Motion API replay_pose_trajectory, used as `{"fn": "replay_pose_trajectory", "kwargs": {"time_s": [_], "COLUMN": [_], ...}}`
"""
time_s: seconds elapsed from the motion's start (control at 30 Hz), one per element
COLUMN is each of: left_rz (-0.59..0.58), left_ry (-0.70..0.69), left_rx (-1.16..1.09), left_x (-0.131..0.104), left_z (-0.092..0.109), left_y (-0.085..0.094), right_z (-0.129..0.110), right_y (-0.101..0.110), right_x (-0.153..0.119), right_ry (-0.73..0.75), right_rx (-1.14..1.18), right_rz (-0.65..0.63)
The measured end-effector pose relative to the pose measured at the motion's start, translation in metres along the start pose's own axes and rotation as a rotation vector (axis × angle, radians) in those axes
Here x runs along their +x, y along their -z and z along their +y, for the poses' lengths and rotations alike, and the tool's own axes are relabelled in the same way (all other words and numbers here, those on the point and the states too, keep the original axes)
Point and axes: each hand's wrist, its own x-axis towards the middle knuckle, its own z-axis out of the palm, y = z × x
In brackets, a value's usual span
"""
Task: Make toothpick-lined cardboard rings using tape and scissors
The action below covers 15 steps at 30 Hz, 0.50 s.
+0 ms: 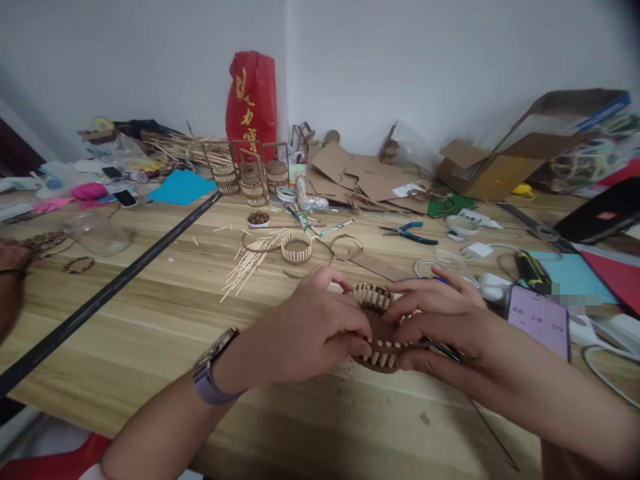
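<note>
My left hand and my right hand are both closed around a small round basket of brown cardboard and short wooden sticks, just above the table. It faces me with a ring of sticks standing along its edge; fingers hide its left and right sides. The left thumb and fingers pinch its left rim, and the right fingers reach over its right side. From under my right hand a thin dark strip runs down to the right. Beyond my hands stands a smaller stick ring, beside a pile of loose sticks.
Finished little baskets with tall handles stand before a red bag. Blue-handled pliers, a phone and white cables lie to the right. Cardboard sheets cover the back. Another person's hand is at the left edge by a jar.
</note>
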Motion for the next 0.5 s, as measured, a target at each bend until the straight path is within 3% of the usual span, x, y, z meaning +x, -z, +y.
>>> {"fn": "replay_pose_trajectory", "kwargs": {"time_s": [0.13,0.33,0.5], "left_rz": [-0.019,0.054,0.103], "left_ry": [0.058,0.055,0.018], "left_rx": [-0.035,-0.055,-0.042], "left_x": [0.001,0.001,-0.001], "left_z": [0.0,0.001,0.002], "left_y": [-0.003,-0.013,-0.007], "right_z": [-0.004,-0.012,-0.003], "right_y": [0.001,-0.003,-0.005], "right_x": [0.003,0.008,0.004], "right_ry": [0.004,-0.009,-0.031], "right_rx": [-0.004,0.019,0.051], "right_rz": [-0.024,-0.005,0.053]}}
